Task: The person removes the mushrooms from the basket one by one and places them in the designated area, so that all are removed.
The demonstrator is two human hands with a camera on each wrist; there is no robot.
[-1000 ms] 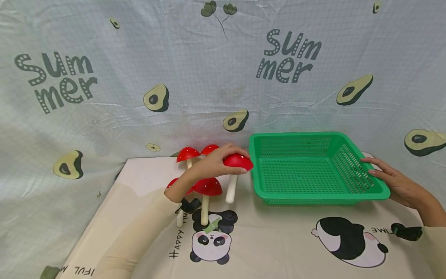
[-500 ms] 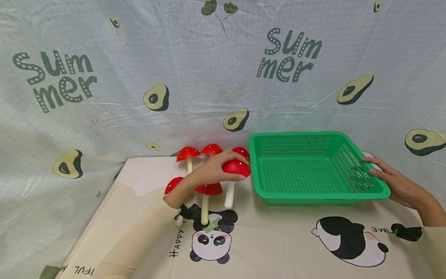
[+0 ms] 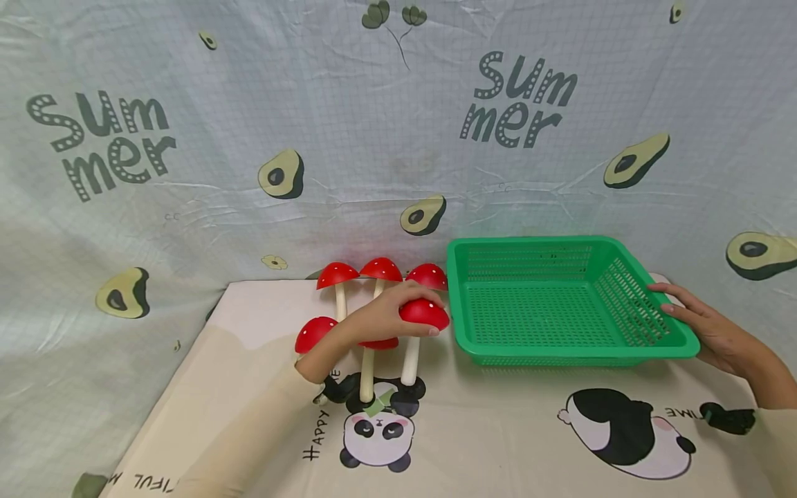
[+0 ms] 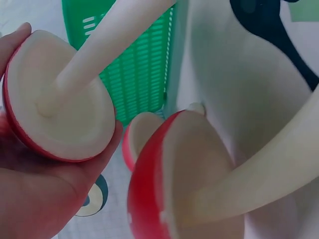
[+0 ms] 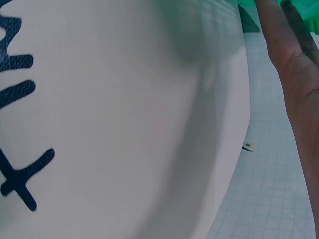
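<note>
While the left hand [image 3: 386,315] curls its fingers over the red cap of a toy mushroom [image 3: 420,325] standing upright on the panda mat [image 3: 498,429], just left of the green basket [image 3: 560,304], the right hand [image 3: 710,328] rests straight fingers against the basket's right rim.

The person wore long, soft sleeves in a pale cream colour on both arms. The left sleeve [image 3: 249,422] reached down to the wrist. The right sleeve [image 3: 775,443] did too. Both hands were bare. A small black band [image 3: 725,417] sat by the right wrist.
</note>
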